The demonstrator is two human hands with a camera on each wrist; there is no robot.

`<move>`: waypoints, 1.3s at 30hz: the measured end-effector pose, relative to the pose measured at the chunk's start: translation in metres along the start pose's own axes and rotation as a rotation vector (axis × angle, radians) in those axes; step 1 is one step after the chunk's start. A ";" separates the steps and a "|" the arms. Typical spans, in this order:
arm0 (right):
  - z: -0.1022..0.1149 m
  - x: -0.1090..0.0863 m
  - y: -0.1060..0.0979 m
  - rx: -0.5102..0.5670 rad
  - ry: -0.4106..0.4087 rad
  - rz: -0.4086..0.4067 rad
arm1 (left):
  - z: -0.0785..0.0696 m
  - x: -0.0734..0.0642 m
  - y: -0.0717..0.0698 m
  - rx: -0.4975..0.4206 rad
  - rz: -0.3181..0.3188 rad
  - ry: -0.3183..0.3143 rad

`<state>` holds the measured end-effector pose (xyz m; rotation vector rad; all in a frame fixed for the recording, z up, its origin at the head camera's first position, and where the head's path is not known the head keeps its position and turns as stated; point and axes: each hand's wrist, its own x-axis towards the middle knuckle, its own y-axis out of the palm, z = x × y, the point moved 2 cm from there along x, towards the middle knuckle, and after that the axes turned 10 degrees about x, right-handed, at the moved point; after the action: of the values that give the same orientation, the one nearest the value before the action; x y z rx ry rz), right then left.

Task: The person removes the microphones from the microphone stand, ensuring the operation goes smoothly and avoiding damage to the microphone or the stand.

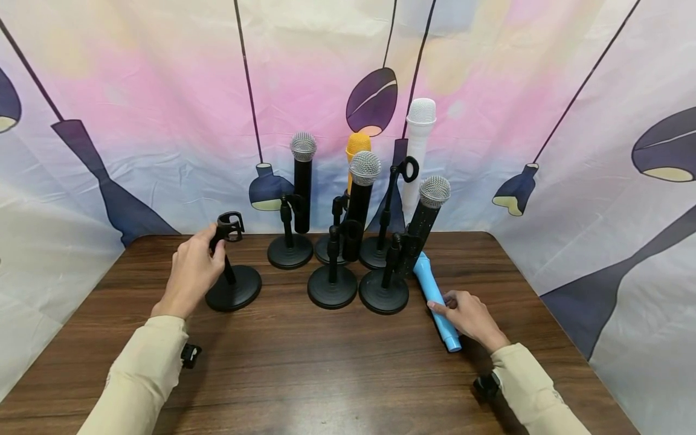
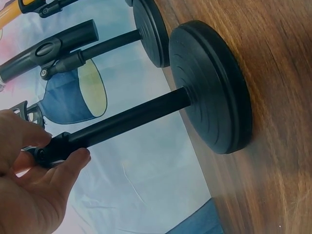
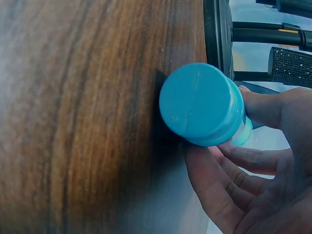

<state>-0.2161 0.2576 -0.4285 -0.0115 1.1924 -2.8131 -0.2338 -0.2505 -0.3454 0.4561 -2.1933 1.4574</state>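
My left hand (image 1: 190, 272) pinches the upper post of a black microphone stand (image 1: 234, 289) just below its clip. That clip holds no microphone, and in the left wrist view the stand's round base (image 2: 209, 87) is at the table surface. On the right, my right hand (image 1: 472, 315) grips a light blue microphone (image 1: 437, 302) between thumb and fingers. The microphone lies slanted low over the table, its head end pointing away behind a neighbouring stand. Its flat blue end (image 3: 197, 102) faces the camera in the right wrist view; whether it touches the wood is unclear.
Several more black stands (image 1: 332, 287) are grouped at the table's back middle, holding black microphones (image 1: 359, 205) and a yellow one (image 1: 357, 144). A white microphone (image 1: 420, 139) rises behind a stand with an unfilled clip (image 1: 409, 169). A printed curtain (image 1: 179, 121) hangs behind the wooden table (image 1: 304, 374).
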 end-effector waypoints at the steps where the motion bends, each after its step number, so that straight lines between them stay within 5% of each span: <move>1: 0.000 0.000 0.000 -0.001 0.001 0.001 | 0.000 0.000 0.000 0.001 0.003 -0.001; 9: 0.002 -0.005 -0.003 -0.012 -0.006 0.004 | 0.002 -0.007 -0.003 0.011 0.002 -0.001; 19: 0.003 -0.009 -0.016 0.101 0.038 -0.059 | -0.004 -0.028 -0.023 0.080 0.001 -0.096; 25: 0.012 -0.015 -0.023 0.036 -0.043 -0.149 | -0.020 -0.042 -0.036 0.100 -0.022 -0.018; 28: 0.018 -0.020 -0.024 0.008 -0.082 -0.181 | -0.031 -0.047 -0.038 0.091 0.054 0.022; 35: 0.039 -0.033 -0.016 0.034 -0.191 -0.226 | -0.055 -0.051 -0.032 -0.016 0.389 0.072; 39: 0.053 -0.038 -0.008 0.070 -0.231 -0.197 | -0.065 -0.048 -0.025 -0.089 0.489 0.099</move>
<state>-0.1770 0.2282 -0.3852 -0.4601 1.0942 -2.9145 -0.1678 -0.1993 -0.3309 -0.1973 -2.3794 1.5646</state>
